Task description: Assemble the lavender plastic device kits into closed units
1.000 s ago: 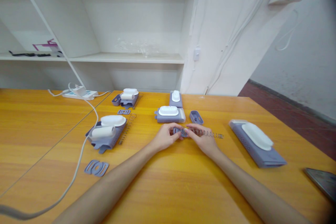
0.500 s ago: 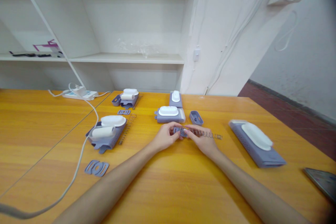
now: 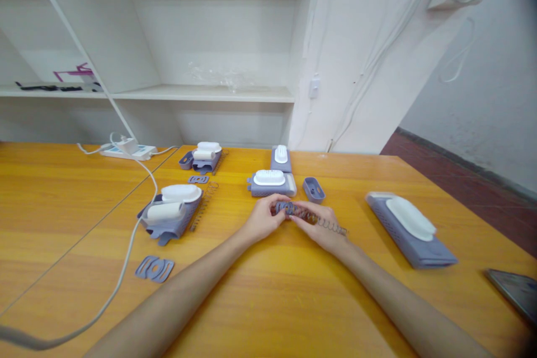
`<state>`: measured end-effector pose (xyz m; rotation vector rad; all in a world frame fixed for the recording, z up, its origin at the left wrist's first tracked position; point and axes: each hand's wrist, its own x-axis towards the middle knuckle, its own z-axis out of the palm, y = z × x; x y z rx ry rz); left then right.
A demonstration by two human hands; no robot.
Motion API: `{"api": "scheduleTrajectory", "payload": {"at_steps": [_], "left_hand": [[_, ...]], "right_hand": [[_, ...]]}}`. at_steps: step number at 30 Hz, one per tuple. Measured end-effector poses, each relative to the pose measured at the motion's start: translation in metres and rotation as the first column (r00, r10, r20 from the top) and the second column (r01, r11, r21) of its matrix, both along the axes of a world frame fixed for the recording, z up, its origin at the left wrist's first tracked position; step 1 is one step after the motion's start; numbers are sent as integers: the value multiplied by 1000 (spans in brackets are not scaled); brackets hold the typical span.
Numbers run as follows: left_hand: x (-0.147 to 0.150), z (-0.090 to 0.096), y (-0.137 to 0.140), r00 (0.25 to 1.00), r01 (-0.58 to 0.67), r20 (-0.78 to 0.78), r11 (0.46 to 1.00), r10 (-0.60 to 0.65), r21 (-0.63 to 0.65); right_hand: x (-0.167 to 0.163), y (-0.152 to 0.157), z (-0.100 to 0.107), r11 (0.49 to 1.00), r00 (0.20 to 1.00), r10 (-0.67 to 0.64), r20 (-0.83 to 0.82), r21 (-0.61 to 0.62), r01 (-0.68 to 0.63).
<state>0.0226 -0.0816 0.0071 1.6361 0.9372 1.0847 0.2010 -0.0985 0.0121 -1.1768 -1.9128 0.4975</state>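
Near the middle of the table my left hand (image 3: 264, 218) is closed on a small grey-purple slotted plastic plate (image 3: 284, 208). My right hand (image 3: 319, 227) meets it from the other side, its fingers closed around a long metal coil spring (image 3: 333, 226). One end of the spring lies against the plate; the other sticks out past my right hand. Fingers hide exactly how the two parts join. Just beyond my hands lie a grey-purple case with a white oval top (image 3: 269, 178) and a small open grey-purple cup (image 3: 314, 189).
To the left stand a grey-purple case with a white roll (image 3: 165, 212), a loose spring (image 3: 203, 207) and a slotted plate (image 3: 154, 268). Another case (image 3: 413, 229) and a phone-like slab (image 3: 514, 291) lie at right. A white cable (image 3: 128, 254) crosses the left side from a power strip (image 3: 130, 151).
The spring's free end has shifted slightly left and down, toward the plate. My right hand has changed its grip along the spring. My left hand stays nearly in place.
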Motion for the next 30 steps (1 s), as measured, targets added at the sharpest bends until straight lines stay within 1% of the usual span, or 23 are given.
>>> {"api": "scheduleTrajectory", "payload": {"at_steps": [6,11,15,18,20,25,27,30], "left_hand": [[0,-3,1,999,32,29,999,-32,-18],[0,-3,2,999,25,25,999,-24,-25],[0,-1,2,1000,7,17,999,-6,-43],[1,0,1,999,22,39,997,-19,-77],[1,1,1,998,37,58,995,-32,-94],[0,2,0,994,73,84,994,-65,-87],[0,1,1,993,91,81,994,-86,-60],[-1,-1,1,996,89,25,996,-89,0]], "right_hand": [[1,-1,-5,997,1000,23,13,67,-24],[0,-3,-5,995,998,-10,55,103,5],[0,-4,-1,990,995,65,75,121,-74],[1,-4,-2,976,987,137,85,160,-149],[3,-2,-4,967,982,151,116,189,-171],[6,2,-8,950,979,83,186,283,-135],[6,3,-9,950,983,54,174,294,-104],[5,4,-12,960,991,14,135,276,-51]]}}
